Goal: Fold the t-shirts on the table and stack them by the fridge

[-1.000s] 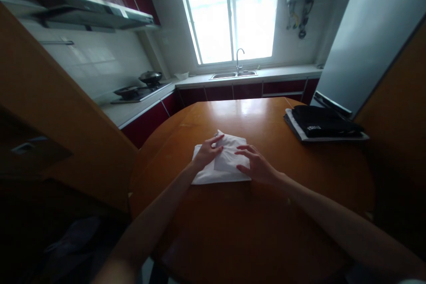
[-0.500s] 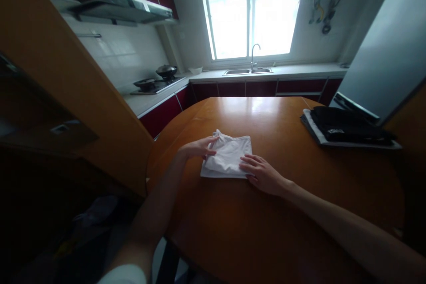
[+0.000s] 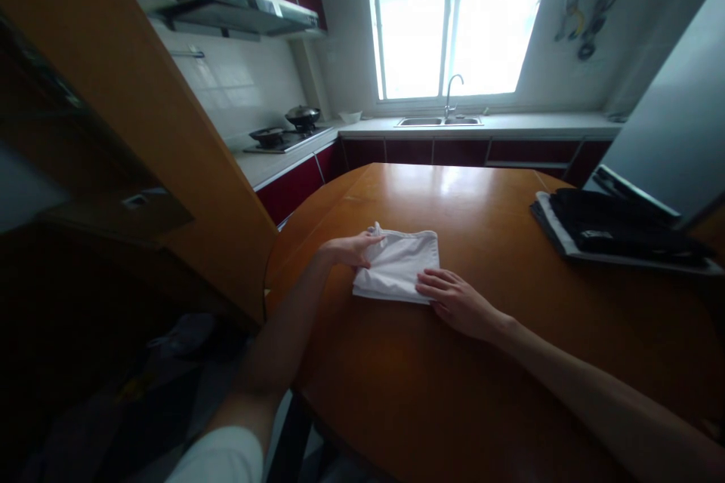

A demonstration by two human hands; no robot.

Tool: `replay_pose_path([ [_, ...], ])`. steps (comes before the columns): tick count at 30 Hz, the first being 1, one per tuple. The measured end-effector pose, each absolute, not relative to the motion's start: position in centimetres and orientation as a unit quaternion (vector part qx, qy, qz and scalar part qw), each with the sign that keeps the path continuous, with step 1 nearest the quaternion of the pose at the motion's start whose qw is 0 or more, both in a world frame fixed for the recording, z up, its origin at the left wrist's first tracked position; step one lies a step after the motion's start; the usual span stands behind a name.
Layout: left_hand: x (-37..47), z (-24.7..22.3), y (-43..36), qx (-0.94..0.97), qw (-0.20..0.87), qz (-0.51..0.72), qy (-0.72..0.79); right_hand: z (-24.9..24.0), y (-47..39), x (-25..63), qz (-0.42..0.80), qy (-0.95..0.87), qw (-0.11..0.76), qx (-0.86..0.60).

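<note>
Wooden surface (image 3: pixel 390 370), white cloth (image 3: pixel 401 260) lying on it.
From my end, I have the left hand (image 3: pixel 347 248) at its left edge, though I cannot tell whether those fingers (image 3: pixel 371 239) grasp; my right hand (image 3: pixel 460 302) rests on the near right corner, fingers released. Dark stack (image 3: pixel 617 223) sits rightward, well apart.

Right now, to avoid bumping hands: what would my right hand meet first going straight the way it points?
Your right hand seems to rest on the white cloth; straight on across it, your left hand looks first in line, though depth is uncertain.
</note>
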State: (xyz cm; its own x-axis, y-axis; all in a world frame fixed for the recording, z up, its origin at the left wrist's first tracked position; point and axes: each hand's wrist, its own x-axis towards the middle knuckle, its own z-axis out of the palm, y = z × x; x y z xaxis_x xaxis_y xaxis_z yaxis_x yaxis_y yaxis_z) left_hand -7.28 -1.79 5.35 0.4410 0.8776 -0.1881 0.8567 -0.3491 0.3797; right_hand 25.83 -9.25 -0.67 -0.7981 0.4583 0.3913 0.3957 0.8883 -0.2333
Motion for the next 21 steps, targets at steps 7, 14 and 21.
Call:
replay_pose_path([
  [7, -6.9, 6.9, -3.1, 0.755, 0.146, -0.049, 0.637, -0.4, -9.5, 25.6, 0.076, -0.945, 0.233, -0.217],
  [14, -0.9, 3.1, -2.8, 0.798, 0.06, 0.1, 0.591, -0.4, -9.8, 25.4, 0.104, -0.93, 0.197, -0.293],
  [21, 0.1, 1.2, -2.5, 0.781, 0.08, 0.078, 0.615, -0.8, -8.7, 25.5, 0.152, -0.901, 0.215, -0.344],
])
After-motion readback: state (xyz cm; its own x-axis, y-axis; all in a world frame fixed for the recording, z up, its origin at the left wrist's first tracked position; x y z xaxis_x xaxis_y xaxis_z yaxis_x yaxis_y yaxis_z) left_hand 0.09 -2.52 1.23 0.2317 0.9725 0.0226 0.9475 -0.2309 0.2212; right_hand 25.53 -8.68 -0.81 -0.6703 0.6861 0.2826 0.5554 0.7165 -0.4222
